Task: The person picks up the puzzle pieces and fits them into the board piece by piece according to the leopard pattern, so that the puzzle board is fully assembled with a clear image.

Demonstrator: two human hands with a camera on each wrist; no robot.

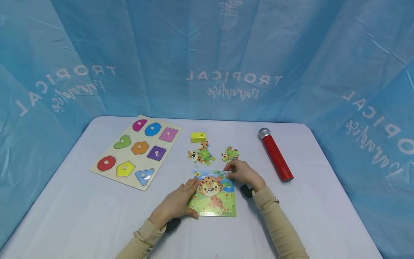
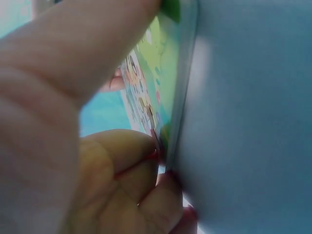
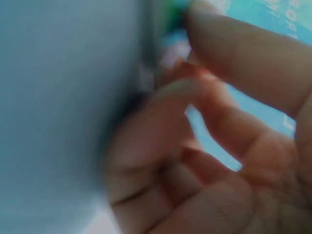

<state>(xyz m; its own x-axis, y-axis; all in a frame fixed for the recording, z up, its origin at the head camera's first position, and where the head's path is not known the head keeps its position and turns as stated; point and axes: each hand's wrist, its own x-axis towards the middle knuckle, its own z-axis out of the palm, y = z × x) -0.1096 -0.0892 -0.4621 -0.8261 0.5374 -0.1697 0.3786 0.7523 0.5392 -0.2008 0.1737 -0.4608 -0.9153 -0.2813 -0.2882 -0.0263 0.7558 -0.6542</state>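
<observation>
A square jigsaw puzzle board with a spotted leopard cub on it lies flat on the table between both hands. My left hand rests along its left side, fingers stretched over that edge and thumb by the lower left corner. At the upper right corner, my right hand grips the board with bent fingers and thumb; whether a small piece is also under the fingertips is hidden. Beyond the board lie loose puzzle pieces, one group at the left and another by the right hand.
A shape board with colourful knobbed pieces lies at the left. Behind the loose pieces stands a yellow block. To the right is a red toy microphone. Blue printed curtain surrounds the white table.
</observation>
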